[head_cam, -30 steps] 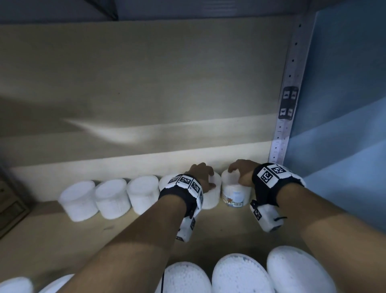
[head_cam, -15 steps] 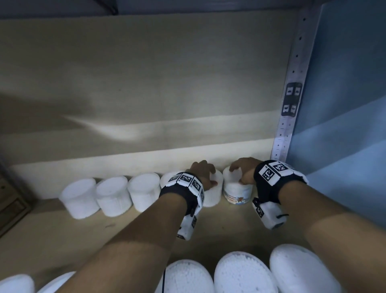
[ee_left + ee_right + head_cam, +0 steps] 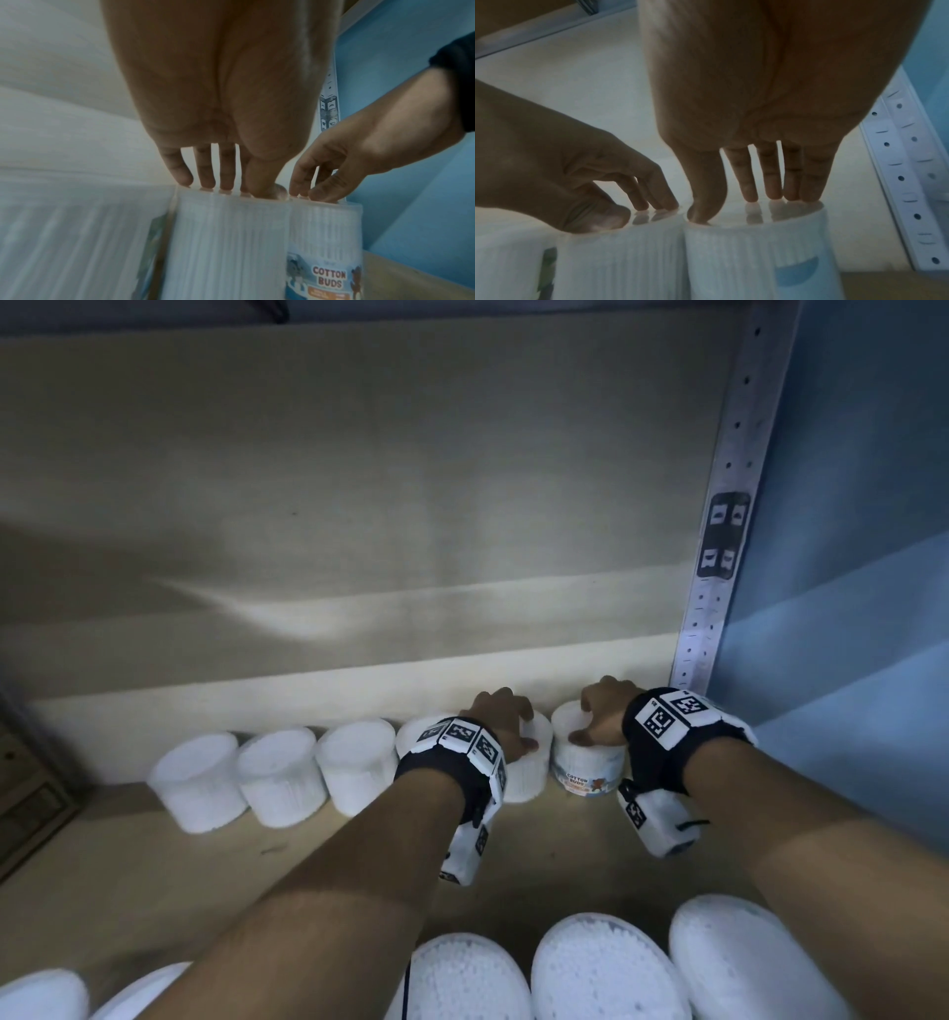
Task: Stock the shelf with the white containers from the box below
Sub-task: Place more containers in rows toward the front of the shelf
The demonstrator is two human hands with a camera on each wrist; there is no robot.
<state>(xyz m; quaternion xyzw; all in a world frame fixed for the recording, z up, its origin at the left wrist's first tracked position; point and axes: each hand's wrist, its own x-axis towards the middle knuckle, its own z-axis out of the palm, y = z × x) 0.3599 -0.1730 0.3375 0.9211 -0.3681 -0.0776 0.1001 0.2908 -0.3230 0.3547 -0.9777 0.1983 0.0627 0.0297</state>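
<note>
Looked down at a wide wooden shelf with a pale back board behind it. Saw a blue wall on the right and a gray metal post full of little holes beside it.

Found big white tubs at the very bottom edge, close to the camera. Could not tell if these sat in a box.

Counted a row of small white tubs along the back of the shelf, side by side and upright. Spotted one more, half hidden behind the left wrist band.

Found the left tub and the right tub at the right end of that row, standing on the shelf and touching each other. Read "COTTON BUDS" on the right one.

Saw the left hand on top of the left tub, fingers long and nearly straight, tips and thumb resting on the lid. Saw the right hand the same way on the right tub. Kept the hands near each other but not touching.

Changed almost nothing from half a second before: same two tubs under the same two hands, same row, only a tiny shift in the view.
</note>
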